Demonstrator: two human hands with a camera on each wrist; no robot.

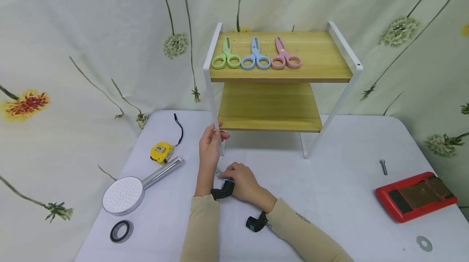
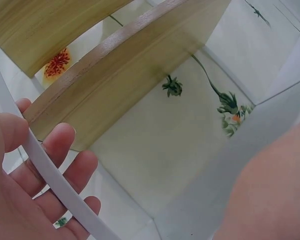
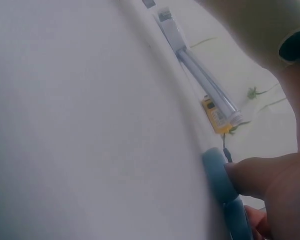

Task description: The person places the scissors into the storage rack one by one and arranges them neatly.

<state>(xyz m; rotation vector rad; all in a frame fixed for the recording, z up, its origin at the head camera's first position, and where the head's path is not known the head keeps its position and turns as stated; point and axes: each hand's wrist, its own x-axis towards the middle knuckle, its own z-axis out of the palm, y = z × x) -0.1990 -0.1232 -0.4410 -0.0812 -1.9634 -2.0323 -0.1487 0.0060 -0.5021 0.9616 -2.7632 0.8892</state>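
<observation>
White-painted metal frames a two-tier wooden rack (image 1: pixel 280 78) standing at the back of the pale counter (image 1: pixel 329 188), its boards a light, straight-grained wood with square edges. The left hand (image 1: pixel 209 146) holds the rack's front left leg (image 1: pixel 214 107) — in the left wrist view the flat white strip (image 2: pixel 50 170) runs across the palm with the fingers (image 2: pixel 65 150) loosely wrapped behind it, just under the corner of the lower board (image 2: pixel 120 75). The right hand (image 1: pixel 242 182) lies low on the counter just in front of that leg, fingers curled down on a small blue object (image 3: pixel 222 190); the right wrist view shows a fingertip (image 3: pixel 249 177) pressing its rounded, smooth rim, but what the object is cannot be told.

On the top board three plastic scissors lie side by side, handles forward — green (image 1: pixel 225 56), blue (image 1: pixel 255 56), pink (image 1: pixel 284 56) — leaving the right half of the board bare. The lower board carries nothing.

To the left of the hands lie a yellow tape measure (image 1: pixel 161 152) with a dark strap, a chrome shower head (image 1: pixel 126 192) with a round, dotted white face, and a black ring (image 1: pixel 121 231) near the counter's front edge. On the right, well apart, lie a steel bolt (image 1: pixel 383 167), a red rectangular case (image 1: pixel 415 196) and a flat metal washer (image 1: pixel 424 243). Broad open surface lies between the rack's right leg and the case.
</observation>
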